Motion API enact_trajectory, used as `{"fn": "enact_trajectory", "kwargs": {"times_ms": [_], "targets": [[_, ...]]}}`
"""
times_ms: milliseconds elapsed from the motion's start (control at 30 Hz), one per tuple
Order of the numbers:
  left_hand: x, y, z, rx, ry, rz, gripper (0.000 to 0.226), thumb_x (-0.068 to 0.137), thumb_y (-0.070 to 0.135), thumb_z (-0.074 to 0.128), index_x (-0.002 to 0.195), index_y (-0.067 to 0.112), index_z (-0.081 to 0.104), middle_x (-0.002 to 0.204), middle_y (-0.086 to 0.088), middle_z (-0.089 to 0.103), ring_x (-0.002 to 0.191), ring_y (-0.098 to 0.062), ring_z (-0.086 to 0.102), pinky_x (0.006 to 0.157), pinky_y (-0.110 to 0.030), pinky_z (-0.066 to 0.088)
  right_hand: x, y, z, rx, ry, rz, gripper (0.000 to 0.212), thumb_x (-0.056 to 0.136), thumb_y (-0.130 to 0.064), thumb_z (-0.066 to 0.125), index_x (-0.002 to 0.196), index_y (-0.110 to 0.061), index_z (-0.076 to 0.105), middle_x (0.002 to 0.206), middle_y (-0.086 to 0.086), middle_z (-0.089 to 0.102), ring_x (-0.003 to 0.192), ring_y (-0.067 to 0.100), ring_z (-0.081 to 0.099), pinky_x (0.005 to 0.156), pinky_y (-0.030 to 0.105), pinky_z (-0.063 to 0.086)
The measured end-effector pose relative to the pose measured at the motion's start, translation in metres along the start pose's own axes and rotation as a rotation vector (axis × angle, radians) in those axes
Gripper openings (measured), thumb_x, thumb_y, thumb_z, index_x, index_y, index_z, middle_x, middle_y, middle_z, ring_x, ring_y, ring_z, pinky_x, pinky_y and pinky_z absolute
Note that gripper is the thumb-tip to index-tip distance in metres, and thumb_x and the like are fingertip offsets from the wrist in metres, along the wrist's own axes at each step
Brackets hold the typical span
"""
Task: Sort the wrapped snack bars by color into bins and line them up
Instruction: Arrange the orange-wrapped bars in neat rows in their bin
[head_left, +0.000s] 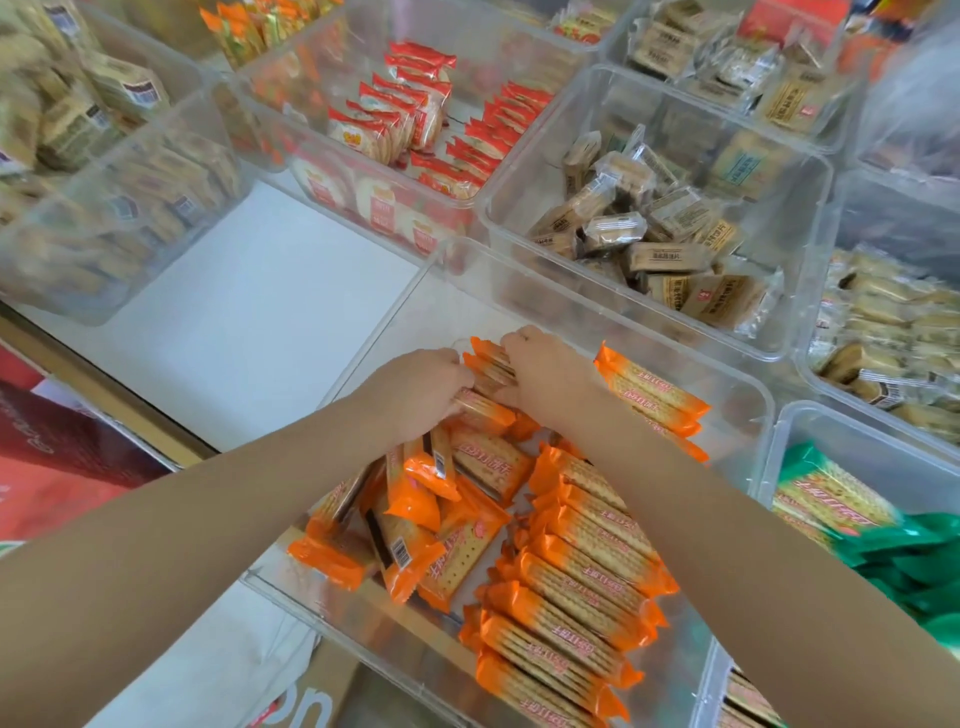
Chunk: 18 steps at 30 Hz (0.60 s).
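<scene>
Orange-wrapped cracker bars (576, 566) fill the clear bin (748, 395) at the near middle of the shelf. Along its left wall lies a loose, jumbled heap (415, 519), bars pointing every way. Toward the far left corner of the bin, the left hand (421, 389) curls its fingers round the left end of a small bundle of orange bars (491, 374). The right hand (540, 374) grips the same bundle from the right, so the bundle sits between the two hands, touching both. Its bars stand on edge, long axis running roughly from the near left to the far right. Right of the hands, a tidy row of bars runs down the bin's right side toward its near edge, and a few more lie against the right wall. The bundle is equally close to both hands; squaring it against the far wall looks like the step in hand. At the right edge, a neighbouring bin holds green-wrapped bars (841, 499).
</scene>
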<state>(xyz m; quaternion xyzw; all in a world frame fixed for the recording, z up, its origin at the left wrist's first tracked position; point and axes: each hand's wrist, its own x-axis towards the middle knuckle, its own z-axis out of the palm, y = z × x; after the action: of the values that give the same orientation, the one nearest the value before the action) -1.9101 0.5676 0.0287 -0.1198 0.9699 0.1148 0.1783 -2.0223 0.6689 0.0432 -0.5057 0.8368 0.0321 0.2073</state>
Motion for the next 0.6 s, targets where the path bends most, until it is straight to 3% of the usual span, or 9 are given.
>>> {"fn": "enact_trajectory", "kwargs": {"times_ms": [100,167,267,400,533,600], "targets": [[0.005,0.008,-0.002,0.185,0.048,-0.022,0.031,0.095,0.025,0.046,0.124,0.014,0.048,0.119,-0.007,0.049,0.109,-0.025,0.047,0.080,-0.034,0.041,-0.018,0.005,-0.014,0.015,0.197,-0.024,0.021,0.092,-0.007,0.050,0.113,-0.009,0.054,0.117,0.008,0.051,0.106,0.028,0.055,0.071,0.033,0.043],[0.009,0.013,-0.002,0.274,0.093,-0.047,0.030,0.095,0.023,0.045,0.122,0.011,0.046,0.120,-0.008,0.046,0.109,-0.026,0.046,0.074,-0.033,0.038,-0.033,0.004,-0.019,0.000,0.229,-0.015,0.016,0.093,-0.009,0.047,0.105,-0.011,0.058,0.105,0.007,0.056,0.097,0.029,0.059,0.063,0.031,0.041],[0.016,0.019,-0.002,0.316,0.143,-0.066,0.028,0.093,0.015,0.043,0.119,0.008,0.044,0.121,-0.009,0.043,0.109,-0.025,0.043,0.070,-0.031,0.033,-0.050,-0.007,-0.009,-0.087,0.015,-0.089,0.021,0.096,-0.020,0.044,0.107,-0.014,0.061,0.102,0.008,0.060,0.096,0.028,0.060,0.062,0.031,0.041],[0.016,0.014,0.003,0.121,0.139,-0.135,0.034,0.089,0.019,0.052,0.118,0.006,0.040,0.113,-0.011,0.049,0.104,-0.027,0.047,0.067,-0.033,0.037,-0.052,-0.022,0.015,-0.144,-0.216,-0.156,0.016,0.095,-0.008,0.044,0.104,-0.007,0.058,0.101,0.012,0.059,0.094,0.031,0.060,0.061,0.034,0.040],[-0.002,0.006,0.004,-0.047,0.168,-0.080,0.034,0.089,0.009,0.052,0.121,0.006,0.041,0.106,-0.013,0.049,0.095,-0.028,0.053,0.078,-0.038,0.045,-0.042,-0.037,0.018,-0.234,-0.299,-0.071,0.027,0.092,-0.001,0.045,0.115,-0.009,0.056,0.092,0.003,0.055,0.095,0.027,0.054,0.070,0.031,0.036],[-0.016,-0.001,0.009,-0.094,0.112,-0.034,0.031,0.090,0.002,0.045,0.120,0.008,0.048,0.107,-0.010,0.052,0.096,-0.026,0.054,0.078,-0.033,0.043,-0.036,-0.043,0.020,-0.199,-0.316,-0.002,0.032,0.091,-0.002,0.048,0.121,-0.010,0.054,0.105,0.005,0.057,0.106,0.028,0.054,0.073,0.032,0.036]]}}
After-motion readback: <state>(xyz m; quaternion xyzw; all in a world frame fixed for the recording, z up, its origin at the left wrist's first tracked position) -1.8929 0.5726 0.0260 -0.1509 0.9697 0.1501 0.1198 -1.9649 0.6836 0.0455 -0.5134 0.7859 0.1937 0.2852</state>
